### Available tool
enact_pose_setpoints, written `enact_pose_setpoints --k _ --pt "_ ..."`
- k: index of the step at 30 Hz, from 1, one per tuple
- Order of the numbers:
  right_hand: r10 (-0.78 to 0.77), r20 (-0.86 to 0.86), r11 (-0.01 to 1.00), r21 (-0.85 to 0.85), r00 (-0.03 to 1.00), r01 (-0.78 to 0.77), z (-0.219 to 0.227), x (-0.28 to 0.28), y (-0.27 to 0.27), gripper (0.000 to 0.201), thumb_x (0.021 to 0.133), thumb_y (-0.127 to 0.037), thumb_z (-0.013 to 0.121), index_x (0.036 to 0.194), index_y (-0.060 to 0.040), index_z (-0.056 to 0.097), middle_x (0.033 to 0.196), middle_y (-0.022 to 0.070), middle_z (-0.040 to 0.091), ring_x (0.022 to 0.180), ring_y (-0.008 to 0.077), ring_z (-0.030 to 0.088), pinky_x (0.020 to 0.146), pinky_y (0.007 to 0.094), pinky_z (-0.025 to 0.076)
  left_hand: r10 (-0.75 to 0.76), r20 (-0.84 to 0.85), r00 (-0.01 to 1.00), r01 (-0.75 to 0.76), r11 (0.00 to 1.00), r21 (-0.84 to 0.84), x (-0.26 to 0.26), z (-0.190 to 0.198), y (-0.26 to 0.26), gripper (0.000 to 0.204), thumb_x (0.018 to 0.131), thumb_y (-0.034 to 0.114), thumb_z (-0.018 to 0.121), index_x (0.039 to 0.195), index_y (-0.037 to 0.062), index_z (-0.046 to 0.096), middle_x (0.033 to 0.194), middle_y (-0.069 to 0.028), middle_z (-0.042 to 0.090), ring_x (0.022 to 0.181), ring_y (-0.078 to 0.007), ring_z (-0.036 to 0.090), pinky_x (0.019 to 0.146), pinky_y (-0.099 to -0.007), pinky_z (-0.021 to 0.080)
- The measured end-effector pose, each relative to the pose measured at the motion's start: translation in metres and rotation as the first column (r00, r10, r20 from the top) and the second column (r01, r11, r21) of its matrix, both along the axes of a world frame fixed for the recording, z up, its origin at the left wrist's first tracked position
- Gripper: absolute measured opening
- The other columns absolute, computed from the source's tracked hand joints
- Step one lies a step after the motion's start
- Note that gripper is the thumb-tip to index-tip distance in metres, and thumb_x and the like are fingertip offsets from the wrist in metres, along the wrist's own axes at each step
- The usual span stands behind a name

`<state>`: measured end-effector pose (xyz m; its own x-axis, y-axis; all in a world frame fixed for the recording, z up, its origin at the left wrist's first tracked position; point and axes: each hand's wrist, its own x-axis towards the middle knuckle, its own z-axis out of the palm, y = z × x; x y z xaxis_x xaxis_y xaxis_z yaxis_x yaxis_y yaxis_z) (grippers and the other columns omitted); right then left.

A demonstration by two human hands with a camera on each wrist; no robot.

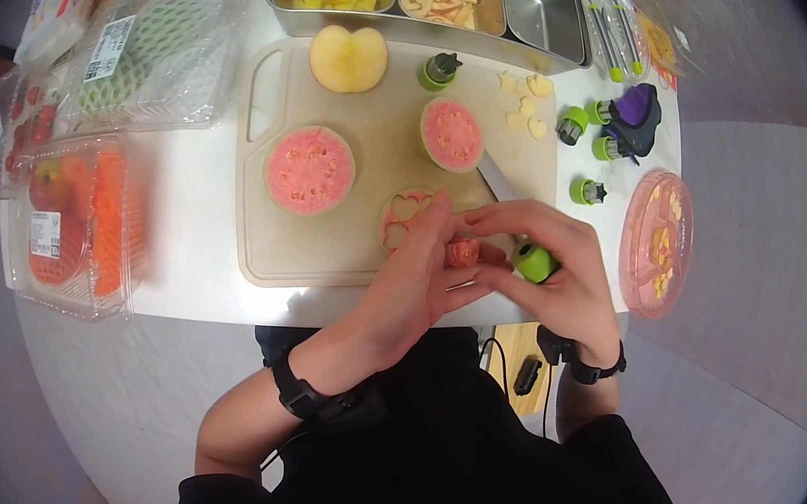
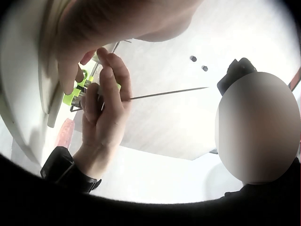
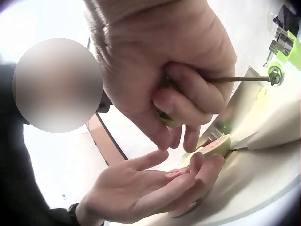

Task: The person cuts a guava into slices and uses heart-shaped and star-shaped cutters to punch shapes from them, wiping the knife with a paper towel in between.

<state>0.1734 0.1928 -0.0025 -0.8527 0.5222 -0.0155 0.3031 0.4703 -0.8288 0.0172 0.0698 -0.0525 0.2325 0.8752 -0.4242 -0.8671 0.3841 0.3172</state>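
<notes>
My left hand [image 1: 412, 276] is held palm up at the front edge of the cutting board [image 1: 261, 239], with a small cut piece of pink guava [image 3: 178, 173] on its fingers. Close beside it, my right hand [image 1: 572, 267] curls round a green-handled cutter [image 1: 533, 261]. A thin stick [image 2: 164, 92] juts out from the same grip. The right fingertips hover by the guava piece. Partly hidden behind the left hand lies a guava slice [image 1: 405, 207] with shaped cut-outs. Two guava halves [image 1: 310, 171] and an apple half [image 1: 349, 58] lie farther back.
A knife [image 1: 495, 180] lies right of the guava. Several small cutters [image 1: 571, 126] stand at right, near a pink plate [image 1: 633, 274] bearing fruit pieces. A metal tray [image 1: 456, 26] of cut fruit is at the back; clear fruit boxes [image 1: 73, 227] are at left.
</notes>
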Motion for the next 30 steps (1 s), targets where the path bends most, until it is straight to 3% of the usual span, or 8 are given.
enact_pose_setpoints --k 3,7,10,13,16,19,28,30 --pt "-0.030 0.183 0.994 -0.095 0.983 0.048 0.016 -0.006 -0.006 0.054 0.072 0.003 0.089 0.124 -0.0028 0.075 0.120 0.0117 0.080 0.107 0.0258 0.079 0.093 0.0345 0.060 -0.028 0.012 1.000 0.028 0.999 0.038 0.000 -0.006 0.002 0.076 0.114 0.066 0.032 0.155 0.0037 0.048 0.116 -0.0019 0.061 0.121 -0.0179 0.063 0.116 -0.0396 0.046" --pt "-0.056 0.169 0.998 0.051 0.984 0.048 0.007 -0.003 -0.009 0.057 0.072 0.002 0.090 0.126 -0.0056 0.076 0.107 0.0098 0.082 0.091 0.0233 0.080 0.082 0.0316 0.062 -0.066 0.032 0.997 0.064 0.996 0.057 -0.003 -0.004 0.005 0.082 0.114 0.066 0.032 0.164 0.0012 0.035 0.122 -0.0033 0.061 0.119 -0.0184 0.064 0.116 -0.0415 0.047" --pt "-0.023 0.197 0.995 0.101 0.980 0.003 0.006 0.000 -0.009 0.052 0.076 -0.002 0.090 0.125 -0.0125 0.076 0.105 0.0098 0.080 0.089 0.0336 0.078 0.077 0.0366 0.063 -0.094 0.019 0.995 0.093 0.995 0.024 -0.002 -0.001 0.008 0.089 0.113 0.068 0.034 0.170 0.0011 0.020 0.127 -0.0043 0.061 0.118 -0.0183 0.064 0.116 -0.0437 0.047" --pt "-0.020 0.186 0.992 0.125 0.982 -0.003 0.002 0.002 -0.011 0.049 0.076 -0.003 0.090 0.122 -0.0121 0.077 0.103 0.0100 0.079 0.086 0.0334 0.078 0.074 0.0370 0.062 -0.103 -0.005 0.995 0.103 0.994 0.017 -0.003 -0.001 0.006 0.097 0.112 0.070 0.036 0.173 0.0013 0.007 0.144 -0.0075 0.057 0.125 -0.0208 0.064 0.117 -0.0458 0.047" --pt "-0.058 0.220 0.990 0.140 0.974 0.028 0.007 -0.001 -0.014 0.047 0.074 0.001 0.089 0.119 -0.0072 0.078 0.099 0.0086 0.081 0.082 0.0225 0.078 0.076 0.0302 0.060 -0.138 -0.026 0.990 0.139 0.988 0.060 -0.007 0.000 0.005 0.100 0.110 0.072 0.037 0.173 0.0011 0.005 0.158 -0.0110 0.049 0.135 -0.0238 0.061 0.117 -0.0473 0.048" --pt "-0.073 0.204 0.991 0.128 0.976 0.047 0.007 -0.001 -0.014 0.044 0.075 0.001 0.089 0.118 -0.0053 0.077 0.098 0.0090 0.082 0.084 0.0204 0.079 0.078 0.0289 0.060 -0.152 -0.046 0.987 0.156 0.982 0.108 -0.011 0.006 0.003 0.101 0.110 0.073 0.036 0.173 0.0014 0.003 0.165 -0.0126 0.042 0.142 -0.0264 0.057 0.119 -0.0483 0.047" --pt "-0.137 0.188 0.986 -0.064 0.972 0.151 0.007 0.003 -0.013 0.043 0.082 0.007 0.085 0.122 -0.0008 0.074 0.110 0.0091 0.082 0.101 0.0153 0.076 0.090 0.0295 0.059 -0.162 -0.022 0.987 0.163 0.968 0.189 -0.016 0.006 0.004 0.092 0.110 0.072 0.036 0.173 0.0086 0.012 0.165 -0.0121 0.042 0.144 -0.0280 0.055 0.120 -0.0500 0.046" --pt "-0.178 0.110 0.979 -0.083 0.978 0.188 0.007 0.002 -0.014 0.040 0.083 0.001 0.086 0.121 -0.0019 0.075 0.106 0.0077 0.083 0.097 0.0121 0.076 0.087 0.0278 0.059 -0.154 0.007 0.988 0.150 0.974 0.168 -0.016 0.007 0.005 0.089 0.112 0.070 0.035 0.173 0.0102 0.013 0.163 -0.0136 0.045 0.143 -0.0289 0.056 0.119 -0.0498 0.047"
